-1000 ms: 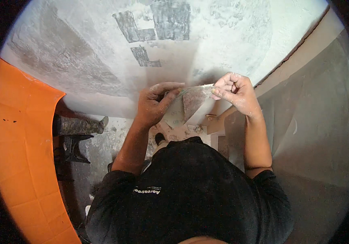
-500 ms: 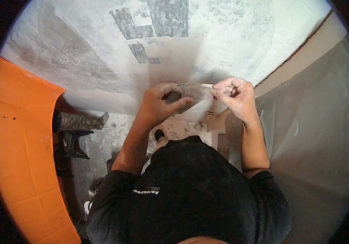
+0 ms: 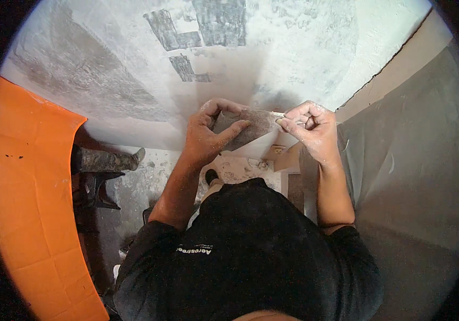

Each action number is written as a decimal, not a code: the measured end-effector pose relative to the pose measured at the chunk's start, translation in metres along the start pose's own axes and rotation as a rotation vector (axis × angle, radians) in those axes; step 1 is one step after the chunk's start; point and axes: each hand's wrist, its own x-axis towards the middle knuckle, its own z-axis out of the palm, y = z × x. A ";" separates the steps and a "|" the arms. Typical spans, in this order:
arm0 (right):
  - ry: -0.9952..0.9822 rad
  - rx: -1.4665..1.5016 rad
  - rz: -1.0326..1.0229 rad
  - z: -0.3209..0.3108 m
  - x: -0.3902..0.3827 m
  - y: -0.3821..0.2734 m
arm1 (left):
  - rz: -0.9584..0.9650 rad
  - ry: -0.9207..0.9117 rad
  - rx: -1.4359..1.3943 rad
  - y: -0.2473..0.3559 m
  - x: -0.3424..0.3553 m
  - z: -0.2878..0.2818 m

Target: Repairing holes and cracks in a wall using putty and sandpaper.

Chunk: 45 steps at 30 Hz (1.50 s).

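Observation:
In front of my chest my left hand [image 3: 204, 136] grips the left part of a folded sheet of dusty grey-brown abrasive paper [image 3: 253, 120], thumb across its face and fingers curled over the upper edge. My right hand [image 3: 317, 136] pinches the sheet's right corner between thumb and forefinger, with the other fingers curled. Both hands are powdered white. Behind them rises a white, plaster-dusted wall [image 3: 106, 64] with darker grey rectangular patches [image 3: 218, 24]; whether the sheet touches it, I cannot tell.
An orange sheet [image 3: 31, 192] borders the left, grey sheeting [image 3: 411, 187] the right. At lower left stand a dark object [image 3: 98, 190] and a dusty tubular object [image 3: 106, 159]. My shoe [image 3: 211, 176] is on the dusty floor [image 3: 149, 176]. A socket [image 3: 278, 150] sits low behind my right wrist.
The sheet has been folded over: its pale back, visible earlier, is now hidden behind a darker face. My left fingers have shifted round its edge; my right hand has moved slightly.

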 end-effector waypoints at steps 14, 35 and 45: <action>0.094 0.041 -0.021 0.000 -0.007 0.003 | 0.010 -0.018 0.144 0.022 0.009 0.013; 0.006 -0.152 -0.107 -0.009 -0.014 -0.002 | 0.022 -0.064 0.136 0.029 0.010 0.014; 0.019 -0.266 -0.335 0.011 0.001 0.005 | 0.129 -0.123 0.319 0.039 0.011 0.017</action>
